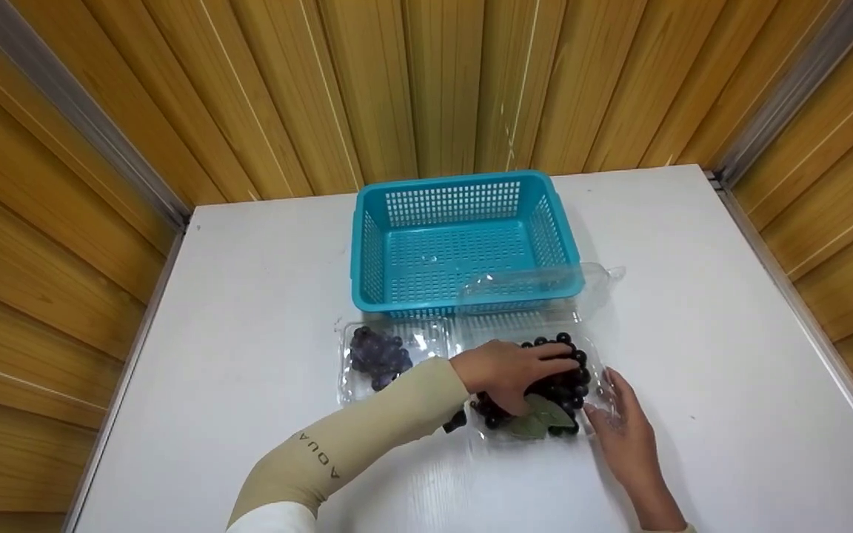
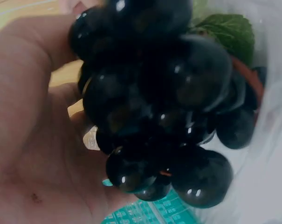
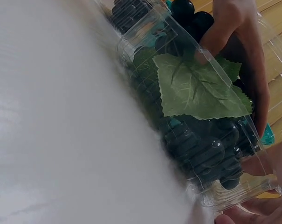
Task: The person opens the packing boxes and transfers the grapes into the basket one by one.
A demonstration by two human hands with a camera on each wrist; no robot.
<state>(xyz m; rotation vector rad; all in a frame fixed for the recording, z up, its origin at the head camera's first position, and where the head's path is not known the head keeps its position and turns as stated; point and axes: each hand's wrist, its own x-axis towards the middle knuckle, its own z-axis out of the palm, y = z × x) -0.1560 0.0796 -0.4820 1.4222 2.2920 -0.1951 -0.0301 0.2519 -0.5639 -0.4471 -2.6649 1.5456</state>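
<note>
- OK so our landmark is the teal rectangular plastic basket with slotted sides (image 1: 456, 248), sitting toward the far side of the white, smooth surface (image 1: 263, 355).
- The bunch of glossy, round, near-black grapes (image 1: 563, 385) is in front of the basket's right half, on our side of it, lying in a clear, thin-walled plastic container (image 3: 231, 198). A few berries poke up above the container's rim.
- Our left grip (image 1: 504, 370), a bare hand coming out of a beige sleeve with dark lettering (image 1: 367, 422), is grasping those grapes from above: thumb on our side, fingers over the far side.
- Our right grip (image 1: 626, 437) is clasping the container at its right end, in front of the basket and a bit past its right edge.
- We've also got a jagged-edged green leaf (image 3: 196, 88) on the bunch, on the side away from the basket, with the left thumb touching it.
- The container's raised clear plastic lid (image 1: 523, 277) overlaps the basket's near right corner in the head view.
- Just in front of the basket's left half there's a second clear plastic container (image 1: 426, 340) with a bunch of dark purple grapes (image 1: 378, 355) inside.
- Behind the basket we see yellow-brown wood-look panels (image 1: 441, 89).
</note>
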